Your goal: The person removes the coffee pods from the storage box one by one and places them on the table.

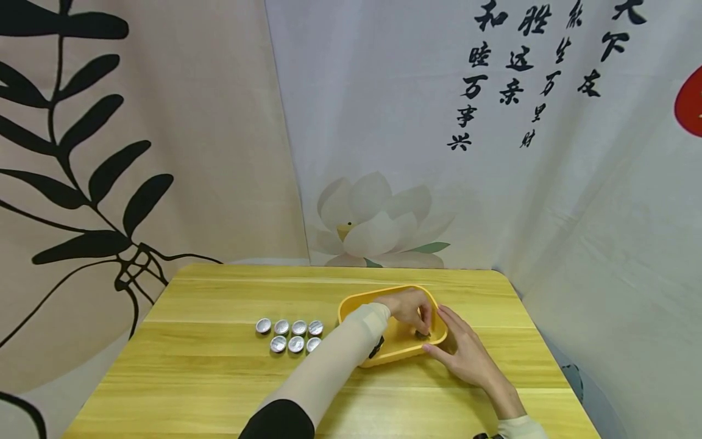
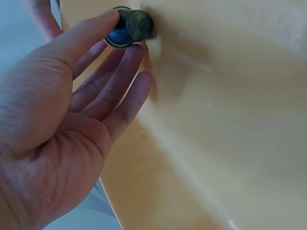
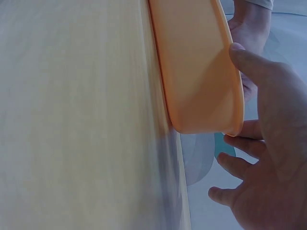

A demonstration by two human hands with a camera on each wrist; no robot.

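My left hand (image 1: 408,306) reaches into a yellow plastic tray (image 1: 388,356) on the table. Between its thumb and fingers it pinches a small round dark piece (image 2: 139,25) with a pale rim and a stubby knob, low against the tray's inner wall. What kind of piece it is, I cannot tell. At the tray's right end, my right hand (image 1: 468,353) holds the corner, thumb on the rim and fingers along the outside. Several round silver-faced pieces (image 1: 278,344) stand in two rows left of the tray; my left forearm may hide others.
The tray rests on a yellow wood-grain table (image 1: 219,384). Behind the table hang pale cloth curtains (image 1: 384,122) with printed leaves, a flower and writing. My left forearm crosses over the tray's near left side.
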